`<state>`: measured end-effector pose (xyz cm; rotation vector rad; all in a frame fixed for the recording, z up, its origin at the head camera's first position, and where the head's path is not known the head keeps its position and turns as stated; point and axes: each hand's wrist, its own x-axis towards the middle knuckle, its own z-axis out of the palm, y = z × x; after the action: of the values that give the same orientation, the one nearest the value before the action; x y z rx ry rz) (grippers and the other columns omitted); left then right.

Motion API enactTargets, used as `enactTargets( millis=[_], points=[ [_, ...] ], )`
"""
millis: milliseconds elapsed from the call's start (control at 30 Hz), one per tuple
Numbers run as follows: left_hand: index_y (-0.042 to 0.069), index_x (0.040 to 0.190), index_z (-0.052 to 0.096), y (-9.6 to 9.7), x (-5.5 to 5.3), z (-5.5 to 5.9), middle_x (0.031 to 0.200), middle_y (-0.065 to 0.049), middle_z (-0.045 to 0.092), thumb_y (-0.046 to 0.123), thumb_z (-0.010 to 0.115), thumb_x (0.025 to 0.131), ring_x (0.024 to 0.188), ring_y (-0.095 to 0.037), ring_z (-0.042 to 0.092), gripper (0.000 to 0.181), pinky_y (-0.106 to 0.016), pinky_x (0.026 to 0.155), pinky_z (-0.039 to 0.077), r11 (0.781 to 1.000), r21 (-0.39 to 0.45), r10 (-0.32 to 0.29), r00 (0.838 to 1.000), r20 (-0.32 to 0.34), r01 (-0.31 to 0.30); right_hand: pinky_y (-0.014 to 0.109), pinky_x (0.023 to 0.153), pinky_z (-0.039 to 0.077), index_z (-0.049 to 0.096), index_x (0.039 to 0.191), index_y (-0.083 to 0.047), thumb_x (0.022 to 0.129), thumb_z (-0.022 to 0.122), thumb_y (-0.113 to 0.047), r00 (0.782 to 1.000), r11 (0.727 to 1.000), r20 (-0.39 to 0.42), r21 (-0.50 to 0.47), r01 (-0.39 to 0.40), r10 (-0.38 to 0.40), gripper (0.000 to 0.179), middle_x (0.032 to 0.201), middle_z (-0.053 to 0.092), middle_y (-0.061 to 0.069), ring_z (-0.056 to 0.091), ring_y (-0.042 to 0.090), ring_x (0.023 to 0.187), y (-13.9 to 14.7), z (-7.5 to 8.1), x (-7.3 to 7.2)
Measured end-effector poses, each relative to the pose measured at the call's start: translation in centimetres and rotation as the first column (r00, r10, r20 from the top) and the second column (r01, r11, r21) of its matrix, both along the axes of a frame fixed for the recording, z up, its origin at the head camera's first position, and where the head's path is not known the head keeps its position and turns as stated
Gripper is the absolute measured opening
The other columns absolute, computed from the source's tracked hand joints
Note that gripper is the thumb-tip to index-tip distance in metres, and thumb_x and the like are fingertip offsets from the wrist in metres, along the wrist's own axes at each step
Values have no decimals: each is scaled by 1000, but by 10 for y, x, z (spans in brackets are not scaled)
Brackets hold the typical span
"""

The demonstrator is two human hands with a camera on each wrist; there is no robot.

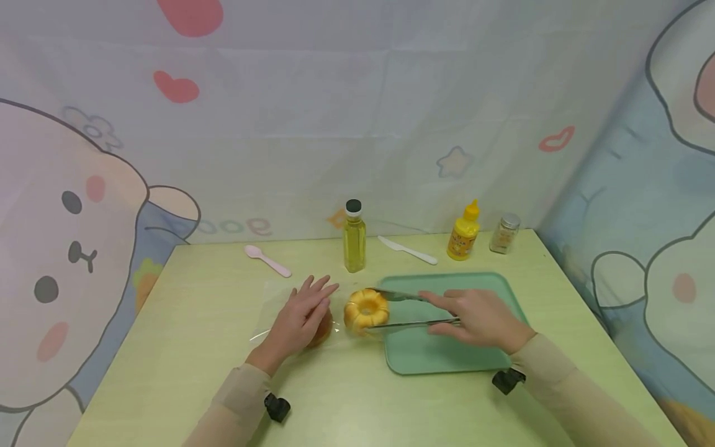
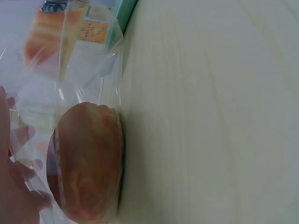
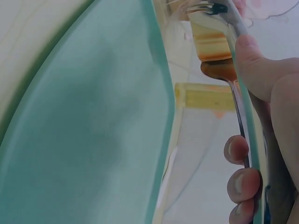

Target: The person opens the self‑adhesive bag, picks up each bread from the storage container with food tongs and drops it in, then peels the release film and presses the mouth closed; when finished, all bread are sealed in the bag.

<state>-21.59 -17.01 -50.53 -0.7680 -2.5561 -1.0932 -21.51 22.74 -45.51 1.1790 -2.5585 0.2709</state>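
Observation:
My left hand (image 1: 301, 318), fingers extended, lies over a clear plastic bag (image 2: 93, 70) with a brown bun (image 2: 88, 163) inside it. In the left wrist view several fingertips show through the film at the left of the bun. My right hand (image 1: 475, 316) grips metal tongs (image 1: 413, 323), one end forked and the other spoon-shaped. Between the tong ends is a golden ring-shaped bread (image 1: 352, 312), close to the bag's right side and just left of the tray. The right wrist view shows the bread (image 3: 212, 44) from the side, held on edge between both tips.
A green tray (image 1: 447, 360) lies under the right hand. Along the back stand an oil bottle (image 1: 354, 242), a yellow squeeze bottle (image 1: 463, 236) and a shaker jar (image 1: 504, 234). A pink spoon (image 1: 268, 261) and a white plastic knife (image 1: 408, 250) lie there too.

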Motion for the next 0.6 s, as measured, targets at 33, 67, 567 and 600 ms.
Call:
enactTargets(
  millis=[33, 67, 567, 600],
  points=[
    [19, 150, 61, 0, 0, 0, 160, -13, 50, 22, 53, 112, 153, -47, 33, 39, -82, 113, 22, 1000, -3, -1, 1000, -1, 1, 19, 47, 22, 67, 144, -25, 93, 71, -62, 1000, 1000, 1, 7, 4, -4, 64, 67, 37, -17, 26, -2, 54, -2, 0, 0],
    [19, 150, 61, 0, 0, 1, 160, -12, 49, 23, 52, 112, 153, -47, 33, 39, -83, 113, 23, 1000, -8, -1, 1000, 0, 1, 20, 46, 22, 67, 144, -25, 93, 70, -63, 1000, 1000, 3, 16, 10, -10, 64, 67, 37, -17, 26, -2, 54, -4, -1, -1],
    [15, 146, 65, 1, 1, -1, 160, -10, 50, 24, 54, 111, 154, -47, 32, 37, -84, 115, 10, 999, -50, 13, 1000, -20, -14, 22, 44, 28, 63, 148, -26, 95, 68, -63, 986, 995, 142, 65, 78, -86, 65, 66, 40, -16, 35, -1, 55, -19, 0, -4],
    [15, 146, 65, 2, 0, -1, 160, -10, 51, 23, 55, 111, 153, -48, 32, 37, -84, 115, 9, 999, -52, 14, 999, -29, -15, 22, 44, 28, 63, 149, -26, 95, 67, -64, 988, 994, 133, 77, 73, -83, 66, 66, 41, -16, 35, -1, 54, -21, 0, -5]
  ],
)
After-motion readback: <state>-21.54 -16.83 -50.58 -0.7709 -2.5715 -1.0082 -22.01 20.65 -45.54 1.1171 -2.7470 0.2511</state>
